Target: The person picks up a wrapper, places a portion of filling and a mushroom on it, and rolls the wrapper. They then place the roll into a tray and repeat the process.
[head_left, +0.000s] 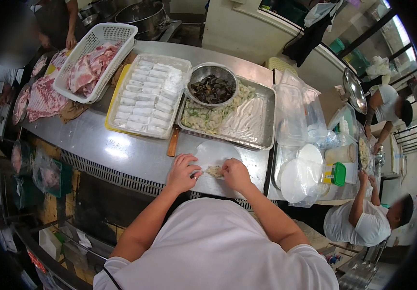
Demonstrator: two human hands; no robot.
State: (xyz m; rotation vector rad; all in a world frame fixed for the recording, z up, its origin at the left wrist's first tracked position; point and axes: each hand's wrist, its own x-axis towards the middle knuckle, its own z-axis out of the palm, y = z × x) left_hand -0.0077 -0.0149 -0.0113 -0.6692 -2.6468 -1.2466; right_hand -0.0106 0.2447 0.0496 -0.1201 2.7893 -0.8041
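A round translucent wrapper (214,152) lies flat on the steel table, with a small lump of filling (213,170) on its near part. My right hand (235,174) pinches at the right side of the filling. On the left, my left hand (184,171) has curled fingers near the wrapper's left edge; what they hold, if anything, is hidden. Beyond the hands stands a metal tray (270,121) of pale green and white filling (199,117). A perforated bowl of dark pieces (212,90) rests on it. White rolls (143,104) fill a white tray to the left.
A wooden-handled knife (173,141) lies between the trays. Raw meat (92,67) fills a white basket at the far left. Stacked wrappers (294,180) in plastic and clear containers (290,116) stand on the right. Co-workers (363,220) are at the right and far left.
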